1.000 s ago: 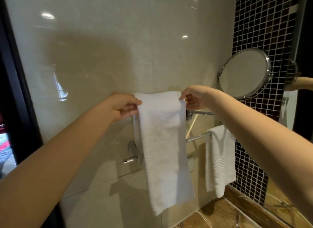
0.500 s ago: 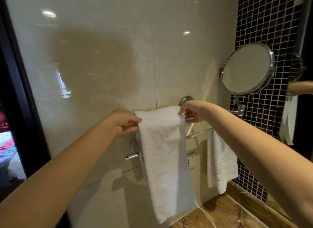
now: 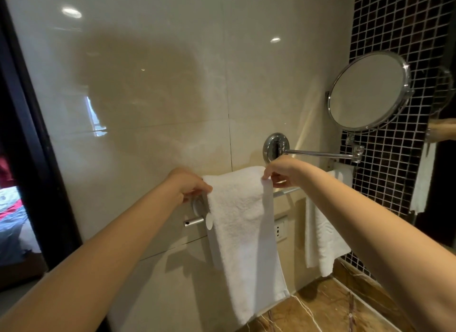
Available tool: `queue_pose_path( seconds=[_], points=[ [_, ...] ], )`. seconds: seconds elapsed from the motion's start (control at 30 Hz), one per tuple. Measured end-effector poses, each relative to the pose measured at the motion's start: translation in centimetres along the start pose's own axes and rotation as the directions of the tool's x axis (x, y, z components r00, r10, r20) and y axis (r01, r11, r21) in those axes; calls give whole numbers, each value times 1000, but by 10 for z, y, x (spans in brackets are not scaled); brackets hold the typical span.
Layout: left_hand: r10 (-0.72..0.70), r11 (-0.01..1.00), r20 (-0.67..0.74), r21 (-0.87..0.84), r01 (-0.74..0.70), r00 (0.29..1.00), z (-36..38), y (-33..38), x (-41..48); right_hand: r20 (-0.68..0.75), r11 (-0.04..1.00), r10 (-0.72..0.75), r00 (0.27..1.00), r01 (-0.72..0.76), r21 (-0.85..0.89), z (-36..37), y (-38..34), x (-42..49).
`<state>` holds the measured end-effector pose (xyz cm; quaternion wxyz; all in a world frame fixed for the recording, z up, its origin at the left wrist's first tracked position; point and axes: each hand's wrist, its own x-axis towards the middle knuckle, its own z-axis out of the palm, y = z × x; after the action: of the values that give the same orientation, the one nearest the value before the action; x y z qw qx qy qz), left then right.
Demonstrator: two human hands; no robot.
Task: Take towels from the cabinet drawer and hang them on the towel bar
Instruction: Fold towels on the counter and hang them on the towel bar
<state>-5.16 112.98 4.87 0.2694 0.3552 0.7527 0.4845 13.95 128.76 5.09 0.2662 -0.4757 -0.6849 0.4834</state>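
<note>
Head view, reported from close range outward: two bare forearms reach forward from the lower corners. The left hand (image 3: 188,183) has its fingers curled, pinching the upper left edge of a white terry-cloth towel (image 3: 243,228). The right hand (image 3: 281,170) pinches the upper right corner of the same towel between thumb and fingertips. The towel lies folded over a chrome towel bar (image 3: 287,191), its front layer hanging long toward a brown veined marble counter (image 3: 320,312), with a back layer showing behind at the lower left. A short chrome stub end (image 3: 195,220) protrudes just left of the towel, below the left hand. Further right along the bar hangs a second white towel with an embossed pattern (image 3: 323,233), apart from the first. A white wall socket (image 3: 280,229) sits between the two towels. Behind stands a glossy beige tiled wall (image 3: 148,97). A round chrome-rimmed mirror (image 3: 369,91) on a swing arm is mounted above the right hand, before a black mosaic tile strip (image 3: 394,23).
</note>
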Motion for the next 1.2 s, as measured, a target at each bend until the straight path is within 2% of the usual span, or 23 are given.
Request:
queue_pose_path(
  seconds=[0.17,0.5,0.67,0.77,0.83,0.9,0.97,1.1,1.2],
  points=[
    [49,996,-61,73,-45,997,4,-4,-2,-32,998,8,999,-10,-66,7,8,-1],
    [170,974,-13,155,-166,985,12,-13,1,-36,998,28,999,-30,-56,15,19,-3],
    [154,969,9,196,-153,988,18,-18,-2,-65,998,-16,998,12,-64,19,28,5],
    [157,952,21,262,-157,987,20,-19,-4,-88,978,-99,991,81,-192,23,33,11],
    [156,940,32,302,-158,987,21,-20,-7,-78,923,-192,978,152,-355,26,35,12],
    [159,907,33,390,-159,987,24,-20,-8,-24,810,-265,964,209,-547,28,33,8],
    [177,845,-15,516,-144,984,29,-21,-12,25,710,-284,959,228,-666,32,33,5],
    [233,705,-38,694,-142,972,39,-22,-18,57,558,-297,953,222,-800,35,39,3],
    [314,601,-19,778,-183,949,44,-28,-22,33,557,-373,927,252,-792,33,51,3]
  ],
)
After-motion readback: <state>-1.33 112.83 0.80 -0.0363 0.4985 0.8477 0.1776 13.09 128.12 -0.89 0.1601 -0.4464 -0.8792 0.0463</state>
